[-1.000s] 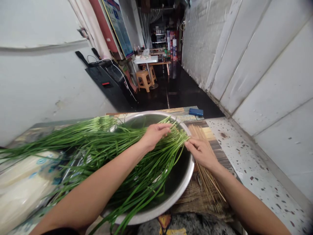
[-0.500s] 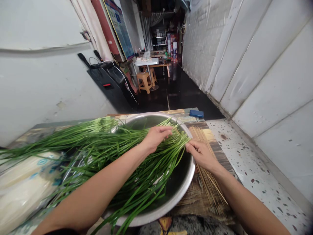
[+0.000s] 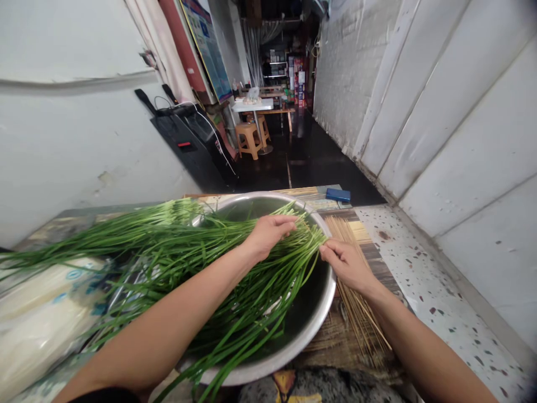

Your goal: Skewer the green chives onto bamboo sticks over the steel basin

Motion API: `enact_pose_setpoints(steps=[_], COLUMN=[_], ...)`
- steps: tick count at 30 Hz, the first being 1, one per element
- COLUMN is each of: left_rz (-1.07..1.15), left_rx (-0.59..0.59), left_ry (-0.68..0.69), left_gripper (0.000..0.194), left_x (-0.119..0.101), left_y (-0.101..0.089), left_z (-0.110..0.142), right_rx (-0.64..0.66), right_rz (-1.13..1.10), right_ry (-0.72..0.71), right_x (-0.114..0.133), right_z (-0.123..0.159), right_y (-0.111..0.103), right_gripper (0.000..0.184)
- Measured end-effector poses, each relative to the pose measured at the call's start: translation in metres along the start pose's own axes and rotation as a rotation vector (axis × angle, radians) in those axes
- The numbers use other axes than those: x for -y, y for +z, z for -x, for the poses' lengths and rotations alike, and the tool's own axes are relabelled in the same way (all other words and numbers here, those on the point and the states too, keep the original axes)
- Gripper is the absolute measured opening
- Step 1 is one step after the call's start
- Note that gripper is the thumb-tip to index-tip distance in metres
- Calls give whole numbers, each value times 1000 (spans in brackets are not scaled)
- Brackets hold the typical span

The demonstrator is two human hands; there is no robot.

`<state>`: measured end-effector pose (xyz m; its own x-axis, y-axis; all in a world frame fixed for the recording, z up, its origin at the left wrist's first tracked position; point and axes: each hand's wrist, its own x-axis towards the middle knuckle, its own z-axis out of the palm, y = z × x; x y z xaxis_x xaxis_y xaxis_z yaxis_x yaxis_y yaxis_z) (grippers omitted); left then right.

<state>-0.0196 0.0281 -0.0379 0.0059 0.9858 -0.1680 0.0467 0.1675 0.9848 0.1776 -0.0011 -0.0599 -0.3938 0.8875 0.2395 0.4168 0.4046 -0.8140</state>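
Note:
A large heap of green garlic chives (image 3: 218, 252) lies across a round metal basin (image 3: 310, 336), its pale stem ends toward the right rim and its long leaves hanging over the left and front. My left hand (image 3: 271, 235) rests over the chives near their stem ends, thumb and fingers closed together on some stems. At the basin's right rim my right hand (image 3: 344, 263) is closed in a pinch at the stem tips; its curled fingers partly hide what is between them. Thin bamboo skewers (image 3: 363, 313) lie beside the basin, under my right wrist.
Another bunch of chives (image 3: 168, 212) lies behind and left of the basin. A clear plastic package with white contents (image 3: 46, 319) sits at the left. A small blue box (image 3: 338, 195) is at the table's far edge. Stools (image 3: 248, 140) and a white table (image 3: 254, 105) stand farther back.
Both hands keep almost the same place and grip on the chives. The view has shifted very slightly.

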Motion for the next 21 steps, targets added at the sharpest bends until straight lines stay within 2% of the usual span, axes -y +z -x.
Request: enact_pose_setpoints(steps=[21], left_rz=[-14], left_rx=[-8], left_ry=[3], left_gripper=[28], left_x=[0], left_y=[1], left_z=[0], right_rx=[7], right_rz=[13], right_ry=[-5], right_x=[1], right_z=[0], right_y=[-1], right_gripper=[33])
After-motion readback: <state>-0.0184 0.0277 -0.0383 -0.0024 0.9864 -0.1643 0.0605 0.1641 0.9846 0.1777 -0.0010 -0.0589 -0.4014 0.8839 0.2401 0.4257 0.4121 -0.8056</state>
